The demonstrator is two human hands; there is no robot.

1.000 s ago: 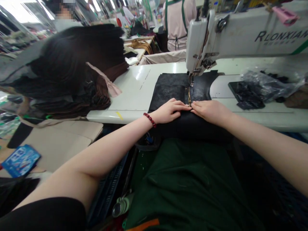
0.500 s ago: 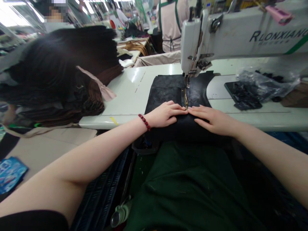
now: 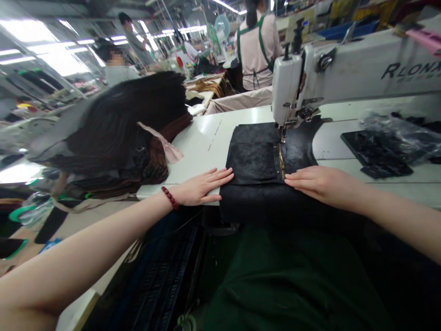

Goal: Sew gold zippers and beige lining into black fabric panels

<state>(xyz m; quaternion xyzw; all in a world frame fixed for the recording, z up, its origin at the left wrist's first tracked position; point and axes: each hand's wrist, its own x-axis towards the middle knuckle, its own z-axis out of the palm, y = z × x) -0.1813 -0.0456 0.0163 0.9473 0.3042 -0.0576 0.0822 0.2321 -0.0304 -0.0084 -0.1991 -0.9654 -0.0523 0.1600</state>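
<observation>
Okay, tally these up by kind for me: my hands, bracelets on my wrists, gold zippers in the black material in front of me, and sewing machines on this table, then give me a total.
Hands: 2 (left hand, right hand)
Red bracelet: 1
Gold zipper: 1
Sewing machine: 1
Total: 5

Leather-look pnl (image 3: 253,161), smooth w/ sl. sheen, metal-look zip (image 3: 281,158), glossy tbl top (image 3: 196,154)

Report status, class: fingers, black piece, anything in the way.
Left fingers at left edge of black piece; right fingers at near end of zipper. Piece partly under sewing machine head. Dark stack apart, nothing visibly blocking.
</observation>
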